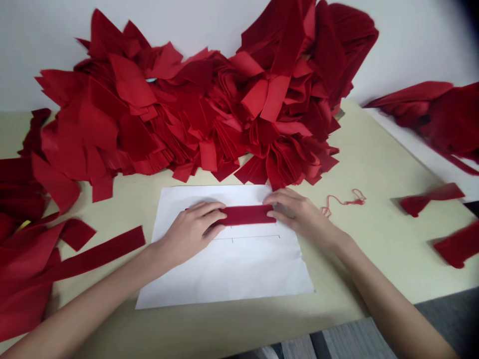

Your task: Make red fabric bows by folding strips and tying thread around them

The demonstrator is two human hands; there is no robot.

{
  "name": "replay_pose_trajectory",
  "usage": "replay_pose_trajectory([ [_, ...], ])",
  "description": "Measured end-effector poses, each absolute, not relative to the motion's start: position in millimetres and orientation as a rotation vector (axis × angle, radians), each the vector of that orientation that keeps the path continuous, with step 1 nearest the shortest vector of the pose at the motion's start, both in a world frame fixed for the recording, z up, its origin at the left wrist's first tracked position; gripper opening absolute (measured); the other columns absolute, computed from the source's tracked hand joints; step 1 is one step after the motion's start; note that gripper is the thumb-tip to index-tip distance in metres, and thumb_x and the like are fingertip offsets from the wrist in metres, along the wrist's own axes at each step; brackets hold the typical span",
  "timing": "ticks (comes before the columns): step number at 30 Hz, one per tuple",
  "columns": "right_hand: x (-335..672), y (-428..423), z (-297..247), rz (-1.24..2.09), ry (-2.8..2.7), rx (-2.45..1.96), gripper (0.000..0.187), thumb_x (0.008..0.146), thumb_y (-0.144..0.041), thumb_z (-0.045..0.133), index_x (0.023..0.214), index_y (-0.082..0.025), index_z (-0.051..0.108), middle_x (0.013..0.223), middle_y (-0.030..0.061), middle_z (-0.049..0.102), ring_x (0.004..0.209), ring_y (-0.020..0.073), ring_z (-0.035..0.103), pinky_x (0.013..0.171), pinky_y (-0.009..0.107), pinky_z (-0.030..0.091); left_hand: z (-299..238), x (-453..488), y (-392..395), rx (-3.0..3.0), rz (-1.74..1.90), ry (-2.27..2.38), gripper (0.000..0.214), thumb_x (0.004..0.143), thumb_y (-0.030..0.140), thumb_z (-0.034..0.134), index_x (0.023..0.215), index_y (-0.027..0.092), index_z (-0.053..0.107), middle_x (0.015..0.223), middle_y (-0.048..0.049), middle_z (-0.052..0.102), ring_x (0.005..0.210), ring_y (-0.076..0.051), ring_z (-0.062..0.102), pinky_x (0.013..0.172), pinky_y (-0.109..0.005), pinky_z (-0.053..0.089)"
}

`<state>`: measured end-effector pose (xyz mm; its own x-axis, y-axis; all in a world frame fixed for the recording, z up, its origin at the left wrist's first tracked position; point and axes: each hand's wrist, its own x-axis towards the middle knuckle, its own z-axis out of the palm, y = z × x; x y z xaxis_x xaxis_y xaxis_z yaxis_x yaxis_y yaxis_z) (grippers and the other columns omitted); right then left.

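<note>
A dark red velvet-like fabric strip (247,215) lies flat across a white sheet of paper (224,274), along ruled black lines with short tick marks. My left hand (198,222) is closed over the strip's left part, fingertips and thumb pressed on it, hiding that end. At the right end, my right hand (294,212) holds the strip between thumb and fingers.
A big heap of red fabric strips (179,114) spans the back of the table. More red strips (37,259) lie at left. On the right are a red thread (342,202), a small strip (432,197), another strip (458,244) and a red fabric pile (445,114).
</note>
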<state>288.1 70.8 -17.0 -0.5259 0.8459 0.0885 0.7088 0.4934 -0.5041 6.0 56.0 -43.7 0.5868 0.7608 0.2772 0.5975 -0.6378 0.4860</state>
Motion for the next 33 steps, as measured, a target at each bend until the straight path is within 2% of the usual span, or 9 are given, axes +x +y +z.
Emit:
replay_pose_trajectory([
  [3,287.7,70.6,-18.1,0.583,-2.410,-1.276,0.009,0.089,-0.022,0.052,0.090,-0.021,0.061,0.099,0.0064,0.061,0.091,0.0191,0.058,0.081,0.034,0.049,-44.1,5.0,56.4,2.481,0.652,1.096,0.017,0.089,0.023,0.055,0.101,0.018,0.065,0.117,-0.0048,0.065,0.106,-0.020,0.060,0.091,-0.039,0.052],
  [6,288.2,69.7,-18.5,0.586,-2.419,-1.267,0.013,0.090,-0.021,0.051,0.083,-0.021,0.061,0.100,0.0063,0.060,0.092,0.0187,0.057,0.081,0.034,0.049,-43.4,4.4,56.6,2.485,0.643,1.092,0.017,0.090,0.023,0.054,0.101,0.018,0.065,0.117,-0.0052,0.065,0.106,-0.020,0.060,0.091,-0.039,0.053],
  [24,290.1,63.3,-24.8,0.335,-2.461,-1.174,0.015,0.090,-0.018,0.052,0.087,-0.018,0.067,0.099,0.0096,0.060,0.092,0.0201,0.058,0.080,0.035,0.051,-35.3,5.2,56.7,2.484,0.583,1.061,0.020,0.092,0.024,0.050,0.100,0.015,0.066,0.118,-0.0079,0.064,0.107,-0.021,0.059,0.092,-0.038,0.051],
  [28,290.5,59.3,-24.2,0.251,-2.508,-1.130,0.013,0.089,-0.016,0.053,0.088,-0.017,0.066,0.097,0.0100,0.060,0.094,0.0212,0.058,0.079,0.035,0.051,-27.1,10.8,62.3,2.400,0.526,1.068,0.023,0.093,0.022,0.047,0.086,0.017,0.068,0.113,-0.0068,0.064,0.100,-0.019,0.060,0.088,-0.037,0.050],
  [33,295.2,57.6,-29.3,0.234,-2.534,-1.113,0.013,0.090,-0.016,0.051,0.092,-0.018,0.064,0.100,0.0101,0.059,0.098,0.0218,0.056,0.080,0.036,0.051,-19.7,20.1,71.6,2.255,0.424,1.121,0.020,0.087,0.015,0.055,0.068,0.017,0.062,0.100,-0.0041,0.063,0.084,-0.017,0.061,0.075,-0.032,0.051],
])
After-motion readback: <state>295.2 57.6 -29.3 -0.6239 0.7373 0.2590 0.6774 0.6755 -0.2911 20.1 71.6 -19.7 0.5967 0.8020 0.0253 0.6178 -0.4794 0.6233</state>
